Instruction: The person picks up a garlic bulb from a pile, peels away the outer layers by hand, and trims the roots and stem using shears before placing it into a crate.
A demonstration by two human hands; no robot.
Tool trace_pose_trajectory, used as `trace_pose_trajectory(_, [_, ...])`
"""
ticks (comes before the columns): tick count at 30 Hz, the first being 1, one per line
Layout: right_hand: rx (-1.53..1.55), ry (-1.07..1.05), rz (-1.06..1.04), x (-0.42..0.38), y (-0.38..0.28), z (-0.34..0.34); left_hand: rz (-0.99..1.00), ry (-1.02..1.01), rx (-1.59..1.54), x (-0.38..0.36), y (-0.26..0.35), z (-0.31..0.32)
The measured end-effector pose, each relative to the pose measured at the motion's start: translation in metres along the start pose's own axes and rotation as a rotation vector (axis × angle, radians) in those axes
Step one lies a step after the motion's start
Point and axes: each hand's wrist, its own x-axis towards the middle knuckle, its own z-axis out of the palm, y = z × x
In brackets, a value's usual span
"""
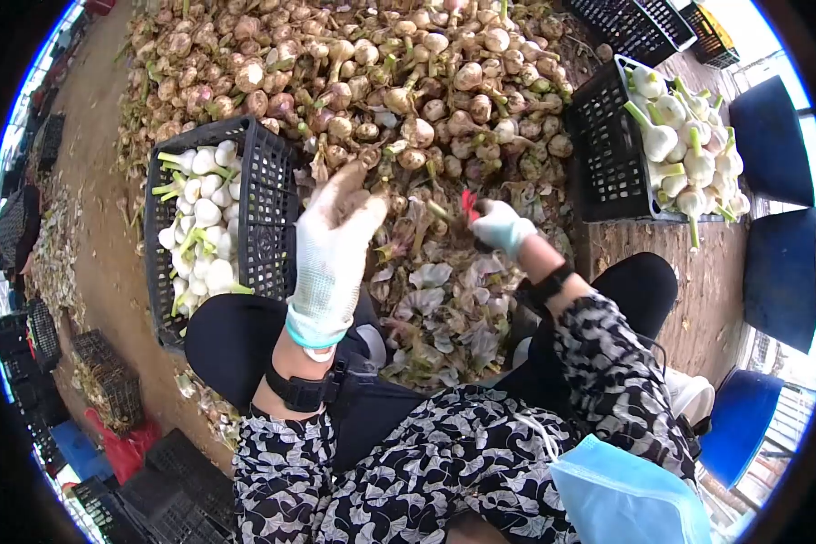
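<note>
My left hand (pixel 335 222), in a white knit glove with soiled fingers, reaches to the near edge of a heap of garlic bulbs (pixel 417 132). Its thumb stands apart from the fingers, and the fingertips are close to dirty bulbs. My right hand (pixel 501 227), in a similar glove, is closed around a small red-handled tool (pixel 469 205); its working end is hard to make out. A pale garlic stem (pixel 440 211) lies just left of the tool. Below both hands, loose garlic skins and leaves (pixel 435 313) cover the ground between my legs.
A black crate (pixel 267 195) of cleaned white garlic stands at my left. Another black crate (pixel 607 150), heaped with trimmed garlic, is at my right. Blue containers (pixel 780 276) line the right side. More crates (pixel 109 376) and a red bag (pixel 122 444) lie far left, near another person (pixel 14 231).
</note>
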Motion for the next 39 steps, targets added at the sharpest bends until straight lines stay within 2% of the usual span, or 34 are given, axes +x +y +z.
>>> trace_pose_trajectory(2, [0.170, 0.062, -0.182, -0.026, -0.008, -0.028, 0.014, -0.086, 0.122, 0.002, -0.013, 0.002])
trace_pose_trajectory(3, [0.347, 0.022, -0.559, -0.006, 0.032, -0.027, -0.060, -0.117, 0.003, 0.004, -0.025, 0.005])
trace_pose_trajectory(4, [0.517, -0.027, -0.939, 0.014, 0.071, -0.022, 0.031, -0.240, 0.099, 0.002, -0.031, 0.007])
trace_pose_trajectory(6, [1.075, -0.180, -0.764, -0.100, -0.022, -0.026, 0.057, -0.475, 0.111, 0.003, -0.073, 0.006])
trace_pose_trajectory(7, [1.085, -0.283, -0.773, -0.102, -0.022, -0.022, -0.287, -0.571, -0.379, -0.003, -0.059, 0.021])
trace_pose_trajectory(8, [1.228, -0.418, -0.802, -0.094, -0.011, -0.010, -0.639, -0.640, -0.867, -0.011, -0.040, 0.038])
trace_pose_trajectory(10, [0.989, -0.316, -0.722, -0.092, -0.006, -0.008, -0.647, -0.704, -0.918, -0.009, -0.028, 0.045])
trace_pose_trajectory(12, [1.076, -0.273, -0.779, -0.090, -0.012, -0.001, -0.532, -0.437, -0.946, -0.006, -0.032, 0.047])
trace_pose_trajectory(13, [0.735, 0.047, -0.884, -0.085, -0.018, -0.005, -0.459, -0.312, -0.903, -0.006, -0.031, 0.047])
trace_pose_trajectory(14, [0.378, 0.359, -0.952, -0.082, -0.021, -0.008, -0.454, -0.317, -0.896, -0.006, -0.028, 0.047])
trace_pose_trajectory(15, [0.608, 0.202, -0.629, -0.114, -0.037, -0.020, -0.157, -0.301, -0.580, -0.005, -0.024, 0.045])
trace_pose_trajectory(16, [0.864, 0.188, -0.576, -0.097, -0.022, -0.011, 0.131, -0.276, -0.261, -0.005, -0.022, 0.045])
trace_pose_trajectory(18, [1.065, 0.180, -0.435, -0.101, -0.026, -0.004, 0.474, -0.100, 0.130, -0.010, -0.027, 0.053])
trace_pose_trajectory(19, [1.072, 0.183, -0.430, -0.096, -0.019, 0.001, 0.685, -0.107, 0.296, -0.009, -0.030, 0.050])
trace_pose_trajectory(20, [0.730, 0.308, -0.591, -0.084, -0.009, 0.008, 0.897, -0.115, 0.462, -0.007, -0.033, 0.048])
trace_pose_trajectory(21, [0.374, 0.422, -0.732, -0.081, -0.007, 0.010, 0.940, -0.103, 0.532, -0.012, -0.031, 0.050])
trace_pose_trajectory(22, [0.455, 0.359, -0.645, -0.079, -0.009, 0.011, 0.938, -0.110, 0.530, -0.013, -0.031, 0.052])
trace_pose_trajectory(25, [0.602, 0.478, -0.756, -0.082, -0.020, 0.011, 0.976, -0.108, 0.584, -0.014, -0.033, 0.053])
trace_pose_trajectory(27, [1.048, 0.214, -0.444, -0.106, -0.043, -0.009, 0.875, -0.130, 0.462, -0.013, -0.035, 0.054])
trace_pose_trajectory(28, [1.050, 0.212, -0.443, -0.104, -0.040, -0.011, 0.824, -0.142, 0.400, -0.012, -0.036, 0.055])
trace_pose_trajectory(30, [0.978, 0.171, -0.669, -0.104, -0.034, -0.018, 0.810, -0.169, 0.394, -0.013, -0.033, 0.054])
trace_pose_trajectory(31, [1.024, 0.102, -0.509, -0.113, -0.038, -0.024, 0.797, -0.194, 0.386, -0.014, -0.032, 0.053])
trace_pose_trajectory(32, [1.025, 0.102, -0.505, -0.115, -0.038, -0.026, 0.793, -0.195, 0.386, -0.013, -0.033, 0.052])
trace_pose_trajectory(35, [0.791, 0.062, -0.659, -0.109, -0.022, -0.032, 0.801, -0.189, 0.402, -0.012, -0.032, 0.049])
trace_pose_trajectory(36, [0.793, 0.061, -0.659, -0.100, -0.011, -0.030, 0.859, -0.189, 0.453, -0.013, -0.028, 0.049])
trace_pose_trajectory(38, [0.601, 0.128, -0.557, -0.083, 0.008, -0.023, 0.915, -0.192, 0.504, -0.014, -0.024, 0.051])
trace_pose_trajectory(39, [0.692, 0.090, -0.658, -0.077, 0.013, -0.020, 0.917, -0.166, 0.489, -0.014, -0.023, 0.054])
